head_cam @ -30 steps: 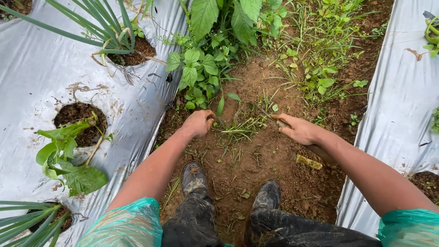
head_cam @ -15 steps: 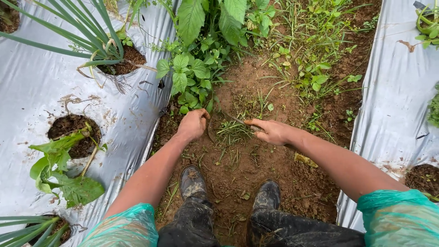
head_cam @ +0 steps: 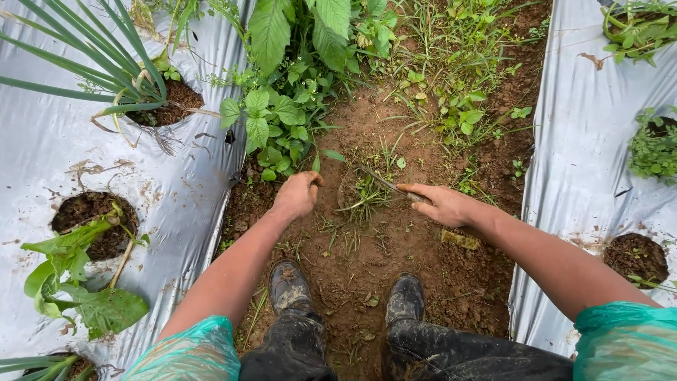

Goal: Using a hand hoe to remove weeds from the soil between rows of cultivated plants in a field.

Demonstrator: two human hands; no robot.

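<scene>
My left hand (head_cam: 299,195) is curled into a fist, knuckles on the bare soil just left of a small grass tuft (head_cam: 366,195). Nothing shows inside its fingers. My right hand (head_cam: 444,205) sits right of the tuft and grips a thin dark blade tool (head_cam: 386,182). The blade's tip reaches over the top of the tuft toward the upper left. Both forearms stretch forward from teal sleeves. My two muddy boots (head_cam: 289,286) stand on the dirt furrow behind the hands.
Silver plastic mulch (head_cam: 176,212) covers the bed on the left, with planting holes holding long-leaved plants (head_cam: 120,77) and a broad-leaved plant (head_cam: 70,261). Another silver sheet (head_cam: 592,162) lies on the right. Leafy weeds (head_cam: 282,120) crowd the furrow ahead.
My right hand moved left toward the grass tuft and the blade now lies across it. The left hand stayed nearly in place beside the tuft.
</scene>
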